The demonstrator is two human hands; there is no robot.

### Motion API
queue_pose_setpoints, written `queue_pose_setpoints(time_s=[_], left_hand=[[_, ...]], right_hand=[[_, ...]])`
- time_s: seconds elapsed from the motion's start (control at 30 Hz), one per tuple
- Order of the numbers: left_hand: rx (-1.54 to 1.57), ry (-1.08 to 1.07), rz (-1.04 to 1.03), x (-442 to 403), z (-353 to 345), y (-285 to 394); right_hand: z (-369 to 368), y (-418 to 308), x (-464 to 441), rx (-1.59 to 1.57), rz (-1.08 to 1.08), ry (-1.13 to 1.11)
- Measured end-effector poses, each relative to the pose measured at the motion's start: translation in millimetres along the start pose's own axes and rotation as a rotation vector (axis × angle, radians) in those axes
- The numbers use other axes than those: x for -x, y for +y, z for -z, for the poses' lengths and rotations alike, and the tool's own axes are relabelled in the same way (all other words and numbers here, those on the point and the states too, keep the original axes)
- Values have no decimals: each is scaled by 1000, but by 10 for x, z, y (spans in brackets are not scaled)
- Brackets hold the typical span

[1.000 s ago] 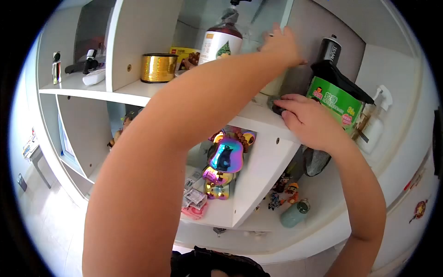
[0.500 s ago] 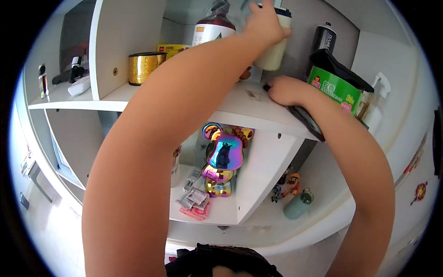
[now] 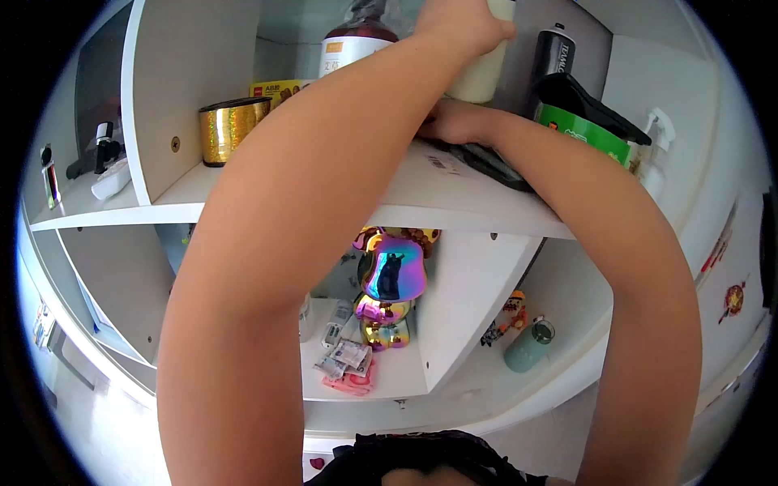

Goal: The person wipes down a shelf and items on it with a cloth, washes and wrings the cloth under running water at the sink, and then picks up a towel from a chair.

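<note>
At the top of the head view my left hand [image 3: 460, 26] is closed around a cream-coloured bottle [image 3: 485, 74], held up off the shelf; the frame edge cuts off its top. Below it my right hand [image 3: 462, 121] presses a dark grey cloth [image 3: 493, 165] on the white shelf [image 3: 405, 193]. The fingertips of that hand are partly hidden behind my left forearm. A large pump bottle with a white label [image 3: 348, 50] stands left of my left hand. To the right of my right hand is a green container [image 3: 585, 130] with a black item on top.
A gold roll [image 3: 231, 131] and a yellow box [image 3: 275, 91] sit on the left of the shelf. A black can [image 3: 555, 57] and a white spray bottle [image 3: 658, 146] stand right. Below are a shiny bear figure [image 3: 393, 271] and a teal bottle [image 3: 531, 347].
My right hand has slid left and farther back along the shelf, drawing the cloth with it beneath the raised bottle. My left hand still grips the bottle. The camera view has shifted slightly.
</note>
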State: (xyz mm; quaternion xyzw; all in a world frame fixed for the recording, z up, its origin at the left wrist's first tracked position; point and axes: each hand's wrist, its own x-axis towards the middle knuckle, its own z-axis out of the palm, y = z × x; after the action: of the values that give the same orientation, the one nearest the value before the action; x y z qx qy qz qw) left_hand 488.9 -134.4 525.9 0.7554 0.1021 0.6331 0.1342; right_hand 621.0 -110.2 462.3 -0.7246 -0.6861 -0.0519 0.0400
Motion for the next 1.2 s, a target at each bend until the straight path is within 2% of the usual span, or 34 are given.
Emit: queue_pose_setpoints(time_s=[0.1, 0.23, 0.3, 0.43, 0.5, 0.53, 0.63, 0.7, 0.73, 0.83, 0.9, 0.97, 1.0, 1.07, 1.13, 1.2], left_hand=[[1, 29, -12, 24, -3, 14], [14, 16, -7, -45, -64, -54], [-16, 17, 15, -69, -87, -93], [-84, -29, 46, -3, -55, -89], [-92, -47, -5, -24, -155, -201], [-98, -64, -60, -12, -194, -238], [-121, -103, -6, 29, -327, -295], [-114, -129, 8, 51, -396, -333], [-104, -155, 21, 57, -431, -356], [-121, -239, -10, 34, -513, -457], [-103, -210, -24, 12, -570, -538], [-86, -185, -38, -4, -565, -565], [-109, -201, -25, -8, -553, -571], [-133, -216, -12, -8, -553, -573], [-215, -145, -39, 29, -584, -556], [-214, -198, 15, 82, -482, -441]], right_hand=[[-89, 2, 10, -135, -3, 144], [-120, -32, 66, -292, 37, 187], [-153, 51, 5, -307, -21, 200], [-36, -239, 513, -344, 11, 155], [-22, -371, 797, -605, 144, 72], [-28, -367, 879, -605, 146, 72], [-36, -349, 1140, -663, 136, 58], [-30, -388, 1359, -364, 325, 202], [-20, -471, 1499, -436, 236, 246], [3, -586, 1829, -490, 196, 306], [-20, -586, 2028, -499, 213, 360], [-39, -522, 2262, -367, 393, 495], [-81, -468, 2394, -366, 395, 494], [-192, -373, 2665, -560, 428, 516], [-381, -326, 2846, -622, 496, 537], [-517, -279, 3035, -685, 559, 554]])
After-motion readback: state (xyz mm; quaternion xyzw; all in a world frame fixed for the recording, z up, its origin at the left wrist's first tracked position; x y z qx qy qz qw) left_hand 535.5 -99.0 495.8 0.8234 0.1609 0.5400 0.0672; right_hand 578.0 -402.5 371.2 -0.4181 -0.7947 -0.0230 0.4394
